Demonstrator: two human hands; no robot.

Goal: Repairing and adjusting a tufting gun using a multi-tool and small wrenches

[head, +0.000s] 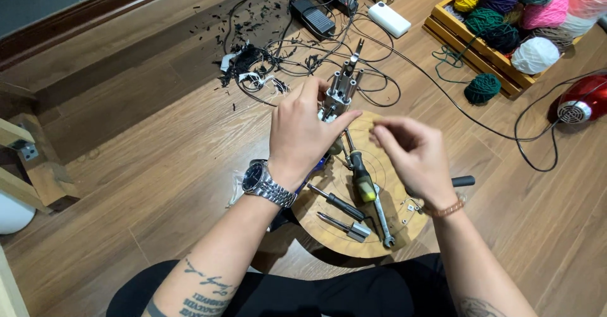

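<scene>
- Under both hands lies a round wooden board (329,238) on the plank floor (158,140).
- Beyond the right hand (411,152), far up and to its right, sits a wooden crate of yarn balls (506,77).
- Closed around a metal device (341,86), the left hand (303,134) holds it upright at the board's far edge.
- Loosely curled, the right hand hovers just right of the device; whether it pinches anything I cannot tell.
- Between the wrists lie a yellow-handled screwdriver (361,178), a wrench (381,219) and two smaller tools (341,216).
</scene>
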